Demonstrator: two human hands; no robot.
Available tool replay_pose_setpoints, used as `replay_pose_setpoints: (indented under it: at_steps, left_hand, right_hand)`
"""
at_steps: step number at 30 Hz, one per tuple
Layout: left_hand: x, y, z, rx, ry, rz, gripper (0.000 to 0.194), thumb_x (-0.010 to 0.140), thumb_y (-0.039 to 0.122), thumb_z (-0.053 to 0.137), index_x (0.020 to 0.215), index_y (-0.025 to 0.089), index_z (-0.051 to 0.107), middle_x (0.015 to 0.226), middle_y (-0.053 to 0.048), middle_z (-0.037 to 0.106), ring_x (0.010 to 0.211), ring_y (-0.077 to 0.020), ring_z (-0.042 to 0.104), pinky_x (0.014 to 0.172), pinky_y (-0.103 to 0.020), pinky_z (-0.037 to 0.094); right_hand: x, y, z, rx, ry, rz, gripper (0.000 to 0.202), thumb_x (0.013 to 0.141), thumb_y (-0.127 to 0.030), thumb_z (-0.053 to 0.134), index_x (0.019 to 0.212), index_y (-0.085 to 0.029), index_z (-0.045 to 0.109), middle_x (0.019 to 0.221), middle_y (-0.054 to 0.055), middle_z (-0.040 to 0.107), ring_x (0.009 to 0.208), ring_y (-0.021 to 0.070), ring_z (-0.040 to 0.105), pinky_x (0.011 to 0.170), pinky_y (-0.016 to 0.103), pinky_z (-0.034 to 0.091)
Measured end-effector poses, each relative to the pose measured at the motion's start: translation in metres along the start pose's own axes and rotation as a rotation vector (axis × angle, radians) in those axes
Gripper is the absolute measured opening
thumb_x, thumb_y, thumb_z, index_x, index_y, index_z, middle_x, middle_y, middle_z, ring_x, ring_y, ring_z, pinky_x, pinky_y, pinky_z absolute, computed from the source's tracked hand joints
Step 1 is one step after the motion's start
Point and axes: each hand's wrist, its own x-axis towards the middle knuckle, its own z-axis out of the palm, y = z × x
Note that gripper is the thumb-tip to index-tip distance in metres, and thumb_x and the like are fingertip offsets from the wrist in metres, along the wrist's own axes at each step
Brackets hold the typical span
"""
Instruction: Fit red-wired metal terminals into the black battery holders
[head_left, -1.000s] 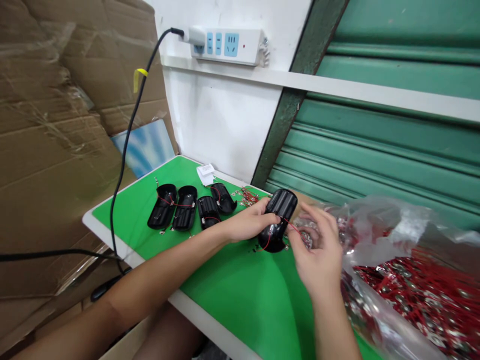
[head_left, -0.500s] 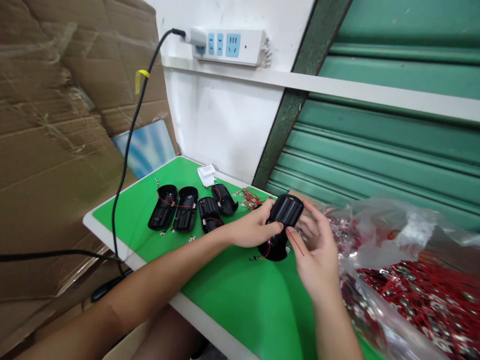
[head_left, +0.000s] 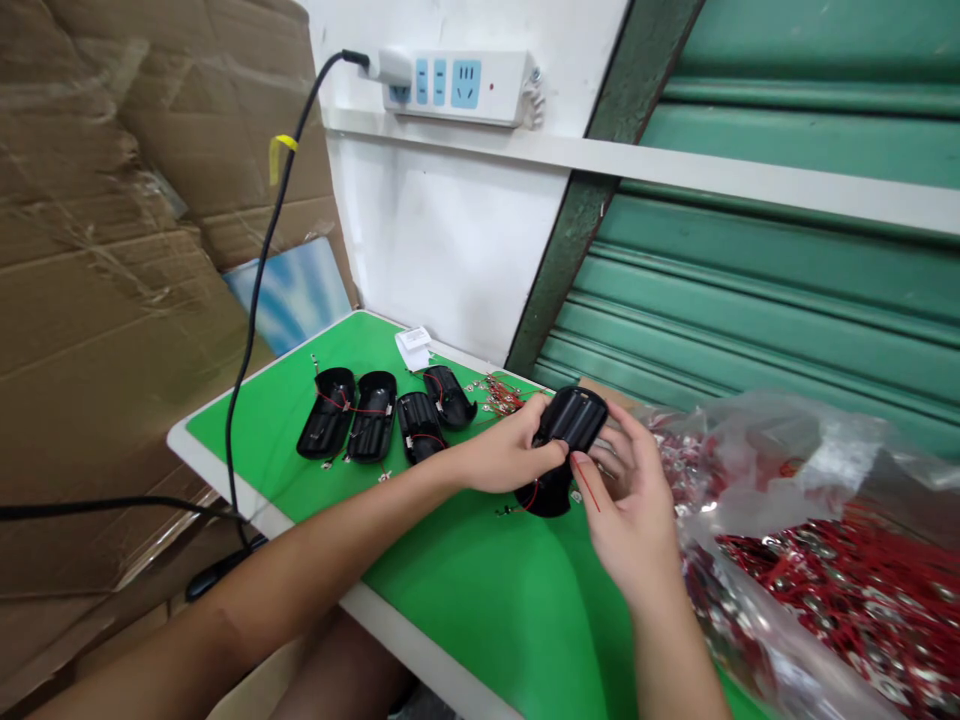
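Note:
Over the right part of the green table, my left hand (head_left: pixel 504 452) grips a black plastic battery case (head_left: pixel 574 415), its thumb lying across the lower end. My right hand (head_left: pixel 634 500) is closed at the case's right edge, fingers partly hidden behind it. A thin red wire (head_left: pixel 591 484) comes out at the right thumb tip and lies along the thumb. Just below the held case is another black case part (head_left: pixel 551 497), with a red wire and a small metal contact; whether the two are joined I cannot tell.
Several black cases (head_left: pixel 373 418) with red wires lie left of my hands on the green table (head_left: pixel 480 590). Loose wired contacts (head_left: pixel 501 395) are piled behind. A clear plastic bag (head_left: pixel 810 440) of red wires stands right. A black cable (head_left: pixel 259 270) hangs from the power strip (head_left: pixel 480 88).
Both hands keep nearly the same pose on the battery case. The red wire at my right thumb has shifted slightly, and the view has moved a little.

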Motion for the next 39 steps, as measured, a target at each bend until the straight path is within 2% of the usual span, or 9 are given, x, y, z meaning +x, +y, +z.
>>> replay_pose_setpoints:
  at_steps: [9,19,28,31,34,37,39]
  left_hand:
    - [-0.003,0.008,-0.001,0.151,0.004,0.104,0.040,0.095,0.027,0.054,0.131,0.014,0.040,0.121,-0.010,0.054,0.113,-0.0202,0.054,0.106,-0.034,0.048]
    - [-0.004,0.011,0.004,0.197,0.062,0.123,0.037,0.091,0.024,0.056,0.125,0.016,0.043,0.112,-0.008,0.056,0.105,-0.0195,0.055,0.099,-0.033,0.049]
    - [-0.007,0.011,0.010,0.252,0.095,0.164,0.038,0.094,0.025,0.052,0.128,0.012,0.041,0.121,-0.015,0.058,0.113,-0.0238,0.057,0.104,-0.037,0.049]
    - [-0.007,0.011,0.011,0.260,0.108,0.154,0.040,0.093,0.025,0.053,0.129,0.012,0.041,0.117,-0.013,0.059,0.113,-0.0245,0.057,0.105,-0.038,0.049]
    - [-0.006,0.011,0.010,0.187,0.104,0.108,0.037,0.091,0.022,0.054,0.125,0.015,0.044,0.114,-0.009,0.059,0.113,-0.0225,0.056,0.105,-0.037,0.049]
    - [-0.004,0.010,0.007,-0.029,0.114,0.029,0.033,0.091,0.024,0.055,0.123,0.018,0.045,0.112,-0.006,0.059,0.110,-0.0187,0.057,0.101,-0.033,0.050]
    - [-0.001,0.009,0.004,-0.195,0.114,-0.021,0.039,0.090,0.028,0.060,0.124,0.018,0.045,0.110,-0.006,0.061,0.104,-0.0173,0.060,0.095,-0.031,0.051]
  right_hand:
    - [-0.002,0.000,0.006,0.039,0.018,-0.011,0.057,0.096,-0.042,0.071,0.147,-0.025,0.051,0.138,0.017,0.070,0.111,0.0235,0.077,0.096,0.040,0.065]
    - [-0.007,-0.001,0.015,-0.024,0.099,-0.056,0.052,0.099,-0.038,0.065,0.148,-0.024,0.051,0.137,0.017,0.069,0.118,0.0237,0.075,0.102,0.041,0.064]
    - [-0.011,-0.004,0.020,-0.017,0.157,-0.060,0.051,0.099,-0.036,0.065,0.147,-0.024,0.052,0.140,0.016,0.067,0.121,0.0235,0.073,0.104,0.041,0.062]
    - [-0.010,-0.001,0.020,-0.007,0.159,-0.053,0.051,0.098,-0.035,0.066,0.146,-0.024,0.052,0.138,0.016,0.068,0.119,0.0235,0.073,0.105,0.041,0.062]
    - [-0.005,0.003,0.017,0.024,0.115,-0.044,0.054,0.095,-0.032,0.068,0.146,-0.025,0.053,0.134,0.015,0.071,0.112,0.0221,0.076,0.098,0.039,0.064]
    - [0.000,0.006,0.009,0.081,0.052,-0.032,0.057,0.092,-0.030,0.067,0.147,-0.027,0.052,0.131,0.012,0.073,0.110,0.0219,0.076,0.094,0.038,0.065]
    - [0.003,0.006,0.002,0.156,0.040,-0.011,0.058,0.091,-0.028,0.063,0.148,-0.030,0.052,0.132,0.011,0.073,0.111,0.0229,0.076,0.090,0.039,0.065]
